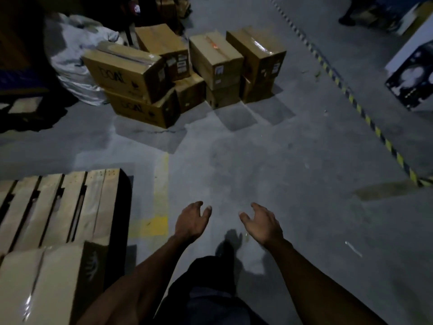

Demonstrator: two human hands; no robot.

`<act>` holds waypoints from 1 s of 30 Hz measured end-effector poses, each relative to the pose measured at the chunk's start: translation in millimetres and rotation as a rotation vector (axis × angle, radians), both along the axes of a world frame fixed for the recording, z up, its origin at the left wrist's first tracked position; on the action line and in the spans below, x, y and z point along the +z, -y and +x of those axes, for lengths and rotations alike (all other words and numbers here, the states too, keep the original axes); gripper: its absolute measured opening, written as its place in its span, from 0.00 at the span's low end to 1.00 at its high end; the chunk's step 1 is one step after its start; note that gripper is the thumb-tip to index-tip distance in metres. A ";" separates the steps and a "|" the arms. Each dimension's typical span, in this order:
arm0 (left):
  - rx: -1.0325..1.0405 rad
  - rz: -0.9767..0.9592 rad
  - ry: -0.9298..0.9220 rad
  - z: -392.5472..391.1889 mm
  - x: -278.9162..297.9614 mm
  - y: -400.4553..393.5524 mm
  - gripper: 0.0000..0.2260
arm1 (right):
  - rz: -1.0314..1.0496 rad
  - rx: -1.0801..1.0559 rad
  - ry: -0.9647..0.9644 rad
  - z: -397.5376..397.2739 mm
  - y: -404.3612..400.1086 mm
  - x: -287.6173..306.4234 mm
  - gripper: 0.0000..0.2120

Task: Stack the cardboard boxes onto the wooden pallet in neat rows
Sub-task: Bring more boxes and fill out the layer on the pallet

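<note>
— Hands first. Left hand (191,220) low in the frame, just left of centre, fingers loosely curled, gripping nothing. Right hand (263,222) beside it, just right of centre, same relaxed spread, also gripping nothing. Apart from each other, both over bare concrete floor (304,148).

— Wooden pallet?

— Lower left of the frame: wooden pallet (58,202), slats mostly bare. One cardboard box on the pallet (44,285) at the bottom left corner, taped along its top seam.

— Remaining boxes?

— Upper centre, well apart from both hands: pile of cardboard boxes (185,71) on the floor, stacked two high. Leftmost pair printed with dark lettering, too blurred to read with certainty. Others sealed with clear tape, small labels on their sides.

— Anything else nearby?

— White bulging sack (75,55) touching the pile at upper left. Yellow-and-black striped line (365,118) running diagonally down the right side. Faded yellow floor marking (159,207) between pallet and left hand. White printed carton (414,66) at the right edge. Dark trousers (210,289) at bottom centre.
</note>
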State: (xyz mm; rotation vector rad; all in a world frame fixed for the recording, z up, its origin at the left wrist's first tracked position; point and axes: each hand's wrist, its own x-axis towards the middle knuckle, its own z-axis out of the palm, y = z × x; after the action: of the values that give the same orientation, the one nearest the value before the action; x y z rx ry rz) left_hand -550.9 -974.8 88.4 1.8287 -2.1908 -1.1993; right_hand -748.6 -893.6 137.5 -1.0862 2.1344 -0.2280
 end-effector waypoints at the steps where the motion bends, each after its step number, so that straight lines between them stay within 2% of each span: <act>1: 0.000 0.004 0.003 -16.8 1.4 24.8 0.28 | 0.008 0.004 0.005 -16.0 25.0 1.7 0.33; 8: 0.052 -0.028 -0.012 -131.6 37.2 194.6 0.27 | -0.057 0.030 0.011 -119.7 202.2 28.0 0.34; 16: 0.182 -0.036 0.006 -258.4 20.0 396.2 0.28 | -0.095 0.082 0.046 -257.2 422.6 10.6 0.35; 20: 0.271 -0.036 0.007 -320.3 32.8 498.2 0.28 | -0.077 0.156 0.058 -320.6 535.9 19.7 0.33; 26: 0.392 -0.047 -0.051 -380.9 68.1 639.7 0.28 | -0.089 0.249 0.044 -373.9 693.3 53.2 0.32; 30: 0.453 -0.020 -0.086 -405.8 58.7 733.7 0.28 | -0.096 0.273 0.055 -398.4 791.1 46.1 0.31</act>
State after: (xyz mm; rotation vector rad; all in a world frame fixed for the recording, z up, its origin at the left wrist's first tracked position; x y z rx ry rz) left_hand -956.7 -1708.4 147.1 2.0651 -1.6098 -1.1239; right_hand -1147.1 -1684.7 183.7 -1.3956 1.9180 -0.2304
